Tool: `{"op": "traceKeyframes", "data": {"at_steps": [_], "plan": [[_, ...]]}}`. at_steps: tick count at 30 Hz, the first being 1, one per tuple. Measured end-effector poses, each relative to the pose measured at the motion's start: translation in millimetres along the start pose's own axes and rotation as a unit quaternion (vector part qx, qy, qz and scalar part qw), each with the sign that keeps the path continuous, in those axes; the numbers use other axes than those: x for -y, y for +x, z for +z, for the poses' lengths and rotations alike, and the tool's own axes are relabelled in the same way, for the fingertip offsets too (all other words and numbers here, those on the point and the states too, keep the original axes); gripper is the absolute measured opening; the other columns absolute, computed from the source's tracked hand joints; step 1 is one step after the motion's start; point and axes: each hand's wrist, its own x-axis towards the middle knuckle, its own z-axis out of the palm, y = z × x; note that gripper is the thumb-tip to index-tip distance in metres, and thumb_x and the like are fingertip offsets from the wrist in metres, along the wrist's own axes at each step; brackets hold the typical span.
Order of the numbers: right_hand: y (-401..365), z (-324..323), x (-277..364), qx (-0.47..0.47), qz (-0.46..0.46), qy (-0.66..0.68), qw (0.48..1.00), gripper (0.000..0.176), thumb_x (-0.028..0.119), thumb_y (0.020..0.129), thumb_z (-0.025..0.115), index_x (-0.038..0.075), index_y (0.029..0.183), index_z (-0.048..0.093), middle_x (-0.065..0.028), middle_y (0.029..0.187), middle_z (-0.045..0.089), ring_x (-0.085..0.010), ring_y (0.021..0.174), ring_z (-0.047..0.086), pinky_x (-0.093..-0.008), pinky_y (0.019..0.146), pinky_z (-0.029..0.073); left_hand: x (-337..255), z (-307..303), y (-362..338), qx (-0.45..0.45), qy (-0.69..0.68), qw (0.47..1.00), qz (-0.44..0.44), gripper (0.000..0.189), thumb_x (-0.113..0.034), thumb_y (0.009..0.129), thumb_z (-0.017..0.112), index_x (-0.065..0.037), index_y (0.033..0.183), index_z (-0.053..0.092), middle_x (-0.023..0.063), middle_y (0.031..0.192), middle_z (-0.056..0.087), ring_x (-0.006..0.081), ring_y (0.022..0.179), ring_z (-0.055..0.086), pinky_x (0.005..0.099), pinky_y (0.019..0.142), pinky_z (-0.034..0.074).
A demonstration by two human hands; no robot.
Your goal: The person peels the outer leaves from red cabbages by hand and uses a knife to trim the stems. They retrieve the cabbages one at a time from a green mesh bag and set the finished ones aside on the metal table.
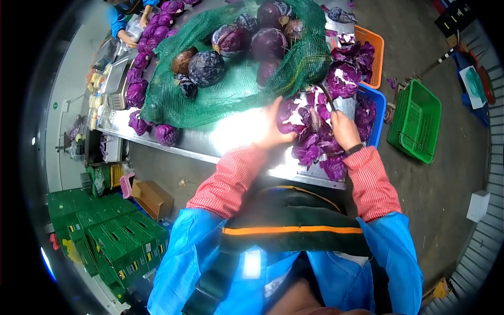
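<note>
- The cabbage [287,114] sits near the table's front edge, the left hand [273,128] curled round it.
- The right hand [344,128] is clenched on a knife [326,97], its blade just beside the cabbage.
- Cut leaves [320,149] are piled around both hands on the table [173,147].
- A green net [231,89] behind them holds whole heads [206,67].
- An orange crate [367,35] and a blue crate [380,113] past the table hold leaves.
- A green basket [415,121] stands on the floor.

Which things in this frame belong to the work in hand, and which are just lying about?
In use:
- left hand holding a red cabbage
- right hand holding a knife
- trimmed leaves on the steel table
- net sack of cabbages

Lying about:
- green basket on the floor
- stacked green crates
- cardboard box
</note>
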Motion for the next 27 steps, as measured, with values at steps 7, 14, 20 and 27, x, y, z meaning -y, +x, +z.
{"op": "traceKeyframes", "data": {"at_steps": [7,14,20,27], "plan": [[-47,-13,48,-0.01,-0.178,-0.173,0.969,0.019,0.024,0.095,0.056,0.005,0.092,0.055,-0.0179,0.073,0.065,-0.0365,0.064,0.065,-0.0469,0.056,0.051,5,-6,14,0.035,-0.014,0.999,-0.008,0.117,-0.038,0.062,0.084,-0.004,0.153,0.019,0.0298,0.13,0.04,0.0406,0.124,0.044,0.0445,0.109,0.037],[-30,10,36,-0.046,-0.189,-0.257,0.947,0.018,0.025,0.092,0.06,0.008,0.091,0.055,-0.0129,0.07,0.064,-0.0325,0.058,0.065,-0.0418,0.051,0.053,10,-6,28,0.046,-0.011,0.999,-0.023,0.121,-0.041,0.062,0.083,0.004,0.152,0.016,0.0324,0.128,0.044,0.0414,0.123,0.046,0.0429,0.108,0.039],[-3,8,32,-0.075,-0.195,-0.292,0.933,0.022,0.029,0.092,0.06,0.008,0.09,0.053,-0.0154,0.066,0.063,-0.0329,0.055,0.066,-0.0423,0.047,0.052,-2,-2,34,0.033,0.029,0.997,-0.069,0.124,-0.044,0.064,0.081,0.012,0.149,0.012,0.0364,0.128,0.048,0.0434,0.121,0.051,0.0415,0.106,0.042],[4,5,30,-0.04,-0.176,-0.221,0.958,0.026,0.032,0.096,0.055,0.006,0.091,0.055,-0.0155,0.06,0.062,-0.0341,0.056,0.065,-0.044,0.049,0.052,-12,-1,36,0.024,0.044,0.994,-0.1,0.125,-0.048,0.063,0.082,0.011,0.149,0.013,0.0382,0.129,0.047,0.0447,0.122,0.051,0.0416,0.105,0.043]]}}
